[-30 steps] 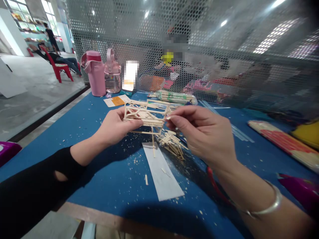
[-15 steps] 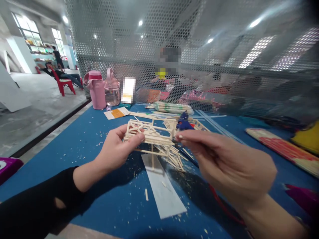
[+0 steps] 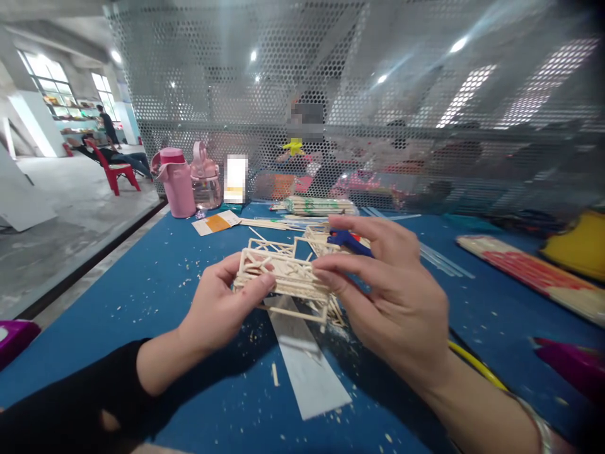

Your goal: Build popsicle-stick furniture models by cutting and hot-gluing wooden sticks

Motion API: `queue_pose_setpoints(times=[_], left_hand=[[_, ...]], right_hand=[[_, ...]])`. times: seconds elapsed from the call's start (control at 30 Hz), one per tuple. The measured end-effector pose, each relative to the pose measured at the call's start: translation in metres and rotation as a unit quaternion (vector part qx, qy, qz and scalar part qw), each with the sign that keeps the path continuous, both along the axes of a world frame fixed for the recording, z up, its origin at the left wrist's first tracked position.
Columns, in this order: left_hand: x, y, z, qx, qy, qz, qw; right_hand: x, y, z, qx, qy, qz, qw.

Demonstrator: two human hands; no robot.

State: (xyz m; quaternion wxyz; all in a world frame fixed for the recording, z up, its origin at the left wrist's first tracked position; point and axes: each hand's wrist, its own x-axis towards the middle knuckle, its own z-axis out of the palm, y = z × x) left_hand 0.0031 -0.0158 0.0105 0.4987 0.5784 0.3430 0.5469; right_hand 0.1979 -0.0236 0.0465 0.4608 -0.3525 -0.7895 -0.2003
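A small lattice model of thin wooden sticks (image 3: pixel 290 287), with crossed braces on its upper face, is held above the table. My left hand (image 3: pixel 215 306) grips its left end, thumb on the near side and fingers behind. At the model's right end, my right hand (image 3: pixel 397 309) pinches a short wooden stick piece (image 3: pixel 308 266) between thumb and index finger, mostly covered by the fingertips. Its other fingers are raised. Behind that hand lies a blue-handled tool (image 3: pixel 348 241), partly hidden. Below the model, a pale flat strip (image 3: pixel 309 378) lies on the blue table (image 3: pixel 198 403).
Loose sticks (image 3: pixel 336 312) lie under my right hand. Toward the back are a pink jug (image 3: pixel 178 188), a clear bottle (image 3: pixel 207 189), an orange-white packet (image 3: pixel 216 222) and bagged sticks (image 3: pixel 321 206). A stick bundle (image 3: pixel 529 274) lies right. A perforated metal screen (image 3: pixel 227 94) rises behind.
My right hand has moved left and inward, bringing its pinched fingertips to the model's right end. The model has tilted, so its braced top face shows more.
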Motion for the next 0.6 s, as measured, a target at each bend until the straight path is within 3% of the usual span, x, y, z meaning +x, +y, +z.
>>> queue_pose_setpoints(times=[0.6], left_hand=[[0.0023,0.0006,0.0033,-0.005,-0.008,0.001,1.000]], right_hand=[[-0.0060,0.0039,0.0004,-0.060,0.049,0.040,0.996]])
